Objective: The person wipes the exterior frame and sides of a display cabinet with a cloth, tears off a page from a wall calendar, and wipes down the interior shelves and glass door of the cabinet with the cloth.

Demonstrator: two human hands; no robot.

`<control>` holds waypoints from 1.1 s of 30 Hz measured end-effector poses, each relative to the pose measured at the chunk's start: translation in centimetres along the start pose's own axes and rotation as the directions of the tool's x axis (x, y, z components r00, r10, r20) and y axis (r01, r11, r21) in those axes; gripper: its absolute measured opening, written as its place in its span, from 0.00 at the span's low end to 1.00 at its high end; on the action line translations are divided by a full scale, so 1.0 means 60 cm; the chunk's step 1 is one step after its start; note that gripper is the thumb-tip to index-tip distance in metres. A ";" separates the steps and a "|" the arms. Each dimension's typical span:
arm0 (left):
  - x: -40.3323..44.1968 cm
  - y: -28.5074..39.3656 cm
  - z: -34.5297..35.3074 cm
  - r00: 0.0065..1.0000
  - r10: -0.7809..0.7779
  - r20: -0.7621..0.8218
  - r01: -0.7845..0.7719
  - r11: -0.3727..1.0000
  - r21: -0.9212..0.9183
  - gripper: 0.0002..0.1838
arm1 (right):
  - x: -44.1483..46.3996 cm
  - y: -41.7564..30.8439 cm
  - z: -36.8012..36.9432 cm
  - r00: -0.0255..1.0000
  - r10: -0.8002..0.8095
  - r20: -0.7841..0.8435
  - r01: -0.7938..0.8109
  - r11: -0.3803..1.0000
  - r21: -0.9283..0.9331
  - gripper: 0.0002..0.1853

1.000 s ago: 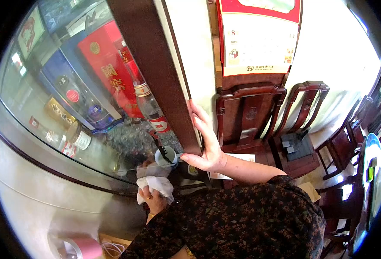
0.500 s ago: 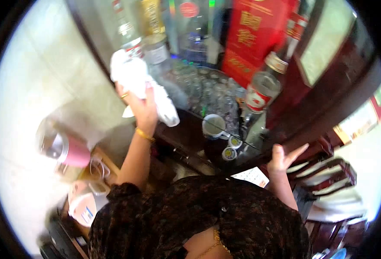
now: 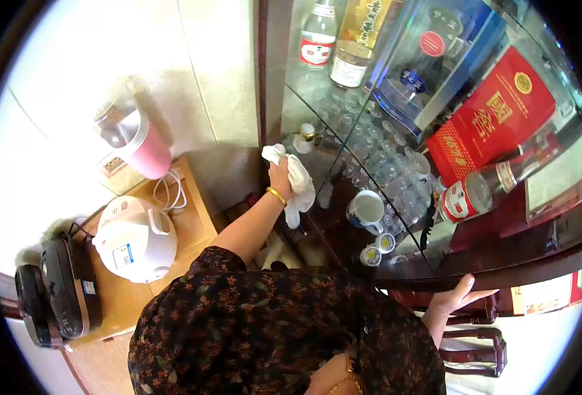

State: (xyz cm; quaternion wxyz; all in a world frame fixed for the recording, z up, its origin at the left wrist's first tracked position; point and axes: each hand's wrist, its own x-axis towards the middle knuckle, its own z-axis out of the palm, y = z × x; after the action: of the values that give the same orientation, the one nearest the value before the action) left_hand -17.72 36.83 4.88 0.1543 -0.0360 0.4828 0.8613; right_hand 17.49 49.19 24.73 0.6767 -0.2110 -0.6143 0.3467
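My left hand [image 3: 279, 180] is closed on a white cloth [image 3: 300, 185] at the left edge of a dark wood cabinet [image 3: 449, 275] with glass shelves. My right hand [image 3: 455, 297] touches the cabinet's outer edge at the lower right, its thumb apart from the fingers and nothing held in it. Inside stand a white mug [image 3: 366, 208], two small round containers [image 3: 371, 255], several small glasses [image 3: 403, 191], a large bottle with a red label [image 3: 465, 199] and a red box [image 3: 495, 115]. A small white and gold item [image 3: 304, 139] is near the cloth.
At the left, a wooden stand [image 3: 192, 217] bears a white kettle-like appliance [image 3: 136, 240] and a black appliance [image 3: 73, 286]. A pink and clear blender-like device [image 3: 147, 148] is by the wall. Below my right hand is a dark wooden chair [image 3: 482, 352].
The view has swung left over the stand. My left hand has moved with the cloth from the shelf's front to the cabinet's left edge. My right hand remains at the cabinet's right side.
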 end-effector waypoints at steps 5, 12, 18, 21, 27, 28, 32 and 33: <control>0.012 0.140 0.046 0.983 0.141 0.121 -0.100 0.949 -0.299 0.19 | 0.003 0.000 0.006 0.999 -0.040 -0.016 0.040 0.999 0.014 0.42; 0.050 0.310 0.125 0.615 0.768 0.180 -0.754 0.507 0.417 0.18 | -0.001 -0.006 0.003 0.993 0.059 -0.100 -0.061 0.998 -0.018 0.46; 0.045 0.192 0.086 0.642 0.748 0.169 -0.729 0.526 0.438 0.21 | 0.003 0.026 -0.023 0.999 -0.018 -0.034 0.019 1.000 0.009 0.46; 0.051 0.073 0.034 0.771 0.633 0.064 -0.581 0.660 0.477 0.23 | 0.000 0.025 -0.024 0.999 0.004 -0.038 -0.003 1.000 0.019 0.45; 0.062 -0.080 -0.070 0.980 0.192 0.045 -0.179 0.769 0.613 0.26 | 0.005 0.014 -0.011 0.997 0.009 -0.076 -0.009 1.000 -0.002 0.44; 0.049 -0.076 -0.076 0.988 0.136 0.076 -0.152 0.730 0.666 0.26 | 0.004 0.011 -0.008 0.994 -0.012 -0.108 0.010 1.000 -0.013 0.43; 0.083 -0.122 -0.129 0.980 0.124 -0.153 0.033 0.660 0.750 0.27 | 0.011 0.013 -0.025 0.989 -0.137 -0.062 0.114 0.951 -0.289 0.41; 0.059 -0.068 -0.111 0.981 0.085 -0.176 0.069 0.691 0.720 0.29 | 0.010 0.008 -0.019 0.990 -0.130 -0.054 0.108 0.947 -0.303 0.41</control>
State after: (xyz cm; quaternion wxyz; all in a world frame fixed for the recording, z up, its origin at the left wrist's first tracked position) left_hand -20.42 34.00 -2.74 0.1042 -0.0544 0.7953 0.5947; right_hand 18.51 50.09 24.62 0.6786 -0.2862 -0.6462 0.2001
